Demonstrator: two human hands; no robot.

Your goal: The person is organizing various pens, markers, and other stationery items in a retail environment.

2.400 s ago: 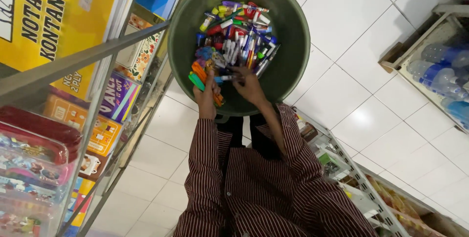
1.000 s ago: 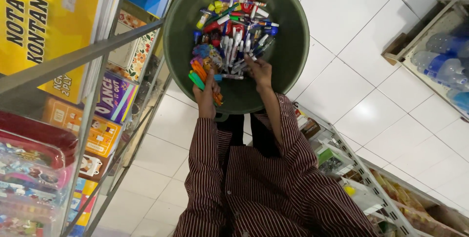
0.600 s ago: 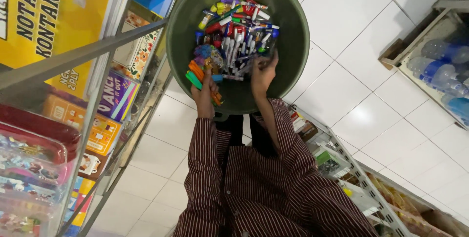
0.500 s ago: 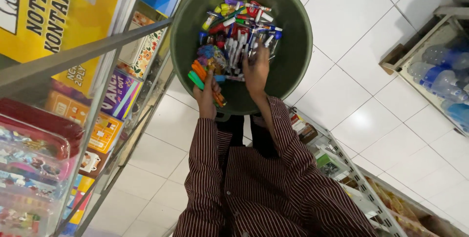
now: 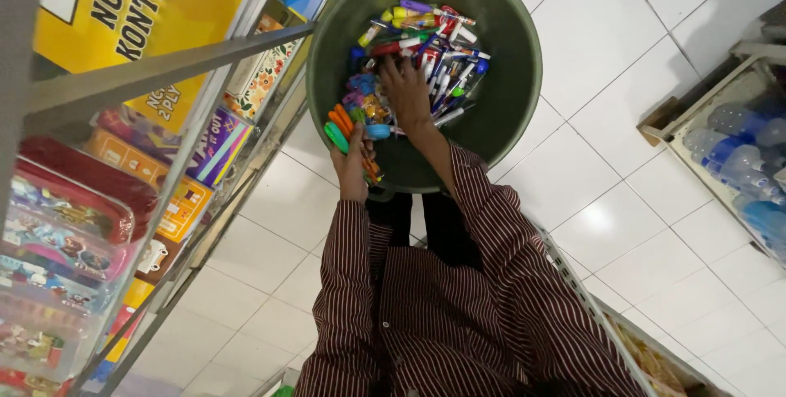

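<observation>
Right hand (image 5: 407,90) reaches down into the green tub (image 5: 512,78), palm down and fingers spread loosely over the heap of pens and markers (image 5: 426,41) that fills the tub's floor. Whether any fingertip has actually pinched one of them cannot be told, since the back of the hand hides what lies under it. The heap lies directly beneath and beyond that hand, spreading toward the far wall of the tub.

Left hand (image 5: 352,160) sits at the tub's near rim, curled tightly around a bundle of markers (image 5: 344,131); the bundle sticks up out of the fist and leans in over the tub's edge.

The loose pieces in the tub are short sticks in many colours: white barrels with blue or red caps, yellow, purple and green ones, and a few small blue packets on the side next to the left hand. They lie crisscrossed, in no order. The held bundle is mostly orange, with one green cap on the outside and a light blue piece beside it.

Both arms wear dark striped sleeves (image 5: 483,225). The tub stands on a white tiled floor (image 5: 606,160), hard against a metal shelf rack (image 5: 164,78) holding coloured packages to the tub's left.
</observation>
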